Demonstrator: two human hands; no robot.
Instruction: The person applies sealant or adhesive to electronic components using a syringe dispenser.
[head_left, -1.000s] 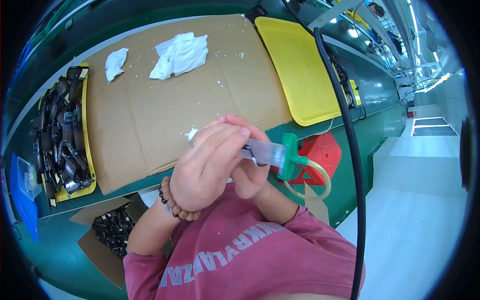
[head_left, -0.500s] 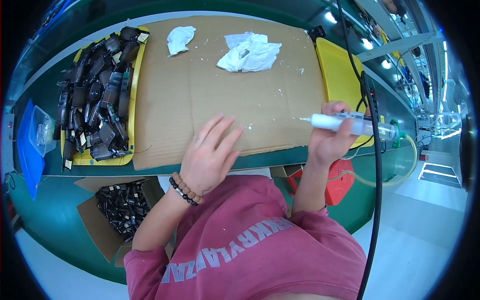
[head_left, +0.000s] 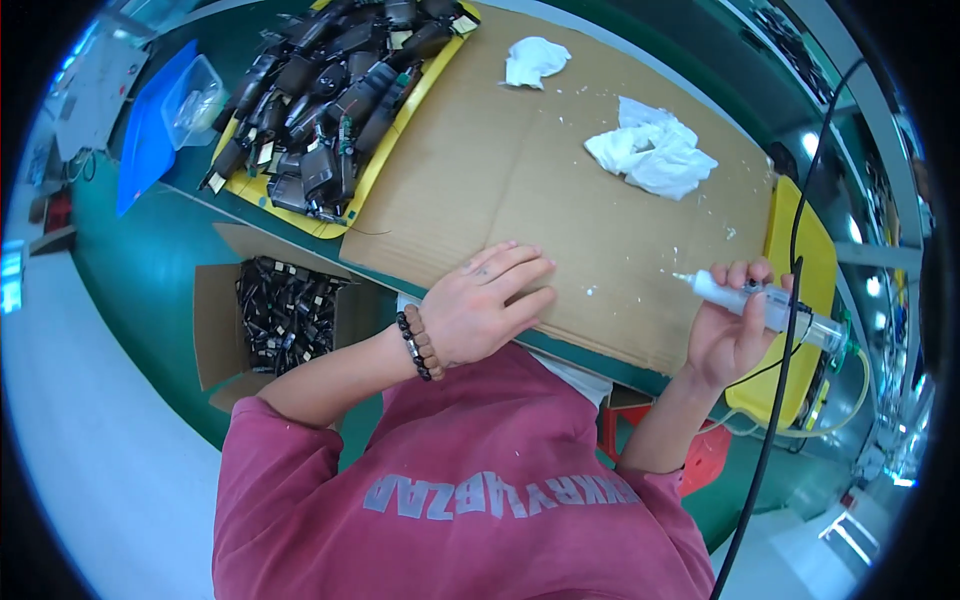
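Note:
In my right hand is a clear glue syringe filled with white paste. Its thin nozzle points left over the cardboard, and a pale hose runs from its green-capped rear end. My left hand, with a beaded bracelet on its wrist, lies over the front edge of the cardboard sheet. The fingers of that hand are stretched out, palm down, and nothing shows in them. Two crumpled white tissues lie on the far part of the sheet: a small tissue and a larger tissue.
A yellow tray heaped with black plastic parts stands at the left. Below it sits an open carton of similar parts. A clear tub rests on a blue tray. At right, a black cable hangs before another yellow tray.
The view has turned to the left, so the bench appears tilted and shifted right. My left hand's fingers have come closer together over the cardboard. The syringe stays in my right hand.

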